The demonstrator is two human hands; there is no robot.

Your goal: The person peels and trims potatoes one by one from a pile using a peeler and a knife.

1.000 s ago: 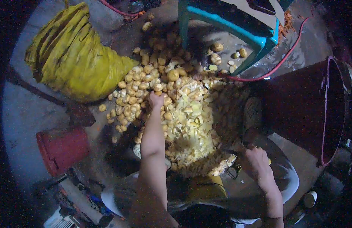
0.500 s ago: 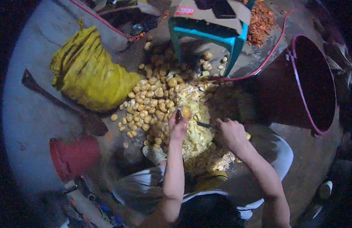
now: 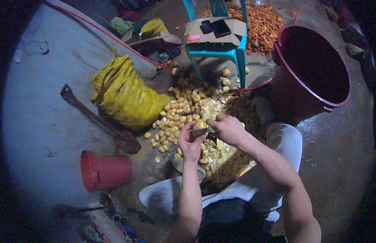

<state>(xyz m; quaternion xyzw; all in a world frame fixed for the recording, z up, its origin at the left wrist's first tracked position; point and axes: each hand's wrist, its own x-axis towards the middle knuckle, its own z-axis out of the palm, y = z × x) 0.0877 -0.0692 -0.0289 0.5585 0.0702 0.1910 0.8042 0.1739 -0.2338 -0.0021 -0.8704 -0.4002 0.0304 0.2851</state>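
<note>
A potato (image 3: 201, 124) is held in my left hand (image 3: 190, 142), its fingers wrapped round the lower side. My right hand (image 3: 228, 129) is closed on a knife (image 3: 200, 131), whose dark blade lies against the potato. Beneath both hands is a heap of pale peelings (image 3: 222, 152). Many whole potatoes (image 3: 171, 121) are piled to the left of the peelings. The yellow sack (image 3: 129, 95) leans at the upper left of the pile.
A large dark red tub (image 3: 313, 69) stands at the right, tilted. Beyond the pile, a teal chair (image 3: 241, 56) bears a cardboard box (image 3: 236, 28). Orange scraps (image 3: 263, 24) lie behind it. At the left are a shovel (image 3: 90, 111) and a red bucket (image 3: 111, 170).
My left hand has gone from the potato pile to the middle with a potato. My right hand has come up from the lower right to meet it. The view has shifted.
</note>
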